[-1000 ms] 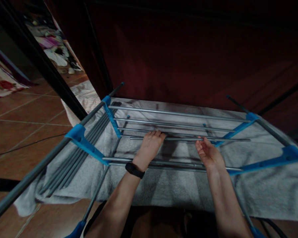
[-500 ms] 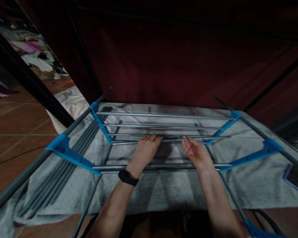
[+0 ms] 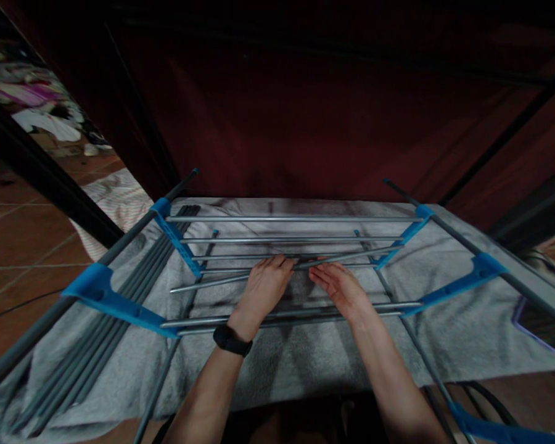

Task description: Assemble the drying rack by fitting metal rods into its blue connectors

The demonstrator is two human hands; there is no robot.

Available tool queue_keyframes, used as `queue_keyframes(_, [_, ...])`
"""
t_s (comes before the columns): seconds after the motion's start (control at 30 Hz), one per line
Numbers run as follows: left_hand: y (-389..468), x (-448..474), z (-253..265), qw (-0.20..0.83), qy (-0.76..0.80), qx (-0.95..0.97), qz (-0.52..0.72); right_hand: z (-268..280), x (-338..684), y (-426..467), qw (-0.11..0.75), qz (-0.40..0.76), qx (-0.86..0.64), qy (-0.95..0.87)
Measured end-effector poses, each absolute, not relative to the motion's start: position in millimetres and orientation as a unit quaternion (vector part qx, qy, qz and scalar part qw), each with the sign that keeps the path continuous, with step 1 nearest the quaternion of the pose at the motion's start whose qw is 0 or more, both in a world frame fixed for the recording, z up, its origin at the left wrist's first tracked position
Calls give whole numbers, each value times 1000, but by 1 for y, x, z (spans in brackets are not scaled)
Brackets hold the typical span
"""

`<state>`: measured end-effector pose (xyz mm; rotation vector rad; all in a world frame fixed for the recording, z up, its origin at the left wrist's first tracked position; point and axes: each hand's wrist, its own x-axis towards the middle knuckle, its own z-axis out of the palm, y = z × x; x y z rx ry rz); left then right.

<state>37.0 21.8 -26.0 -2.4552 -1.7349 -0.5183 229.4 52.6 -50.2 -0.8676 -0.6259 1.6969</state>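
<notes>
Fingers of the left hand [image 3: 268, 287] are closed over a loose rod [image 3: 213, 283], slanting across the rack [image 3: 95, 287]; whether the right hand [image 3: 340, 287] grips it, one cannot tell. Left of them, spare rods [image 3: 155, 262] lie bundled.

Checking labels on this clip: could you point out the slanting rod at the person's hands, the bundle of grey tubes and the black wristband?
Slanting rod [image 3: 215, 282]: head view, on its exposed left-side stretch.
Bundle of grey tubes [image 3: 143, 274]: head view, on its upper half.
Black wristband [image 3: 232, 341]: head view, on its centre.
</notes>
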Motion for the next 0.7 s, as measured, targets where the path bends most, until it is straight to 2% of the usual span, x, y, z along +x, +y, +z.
queue_keyframes(0.3, [24,33,-29,49,-563,-806,-177,-44,226,51,547,696,-375,-275])
queue_keyframes(0.7, [26,30,-29,47,-565,-797,-206,-26,248,59,628,637,-374,-245])
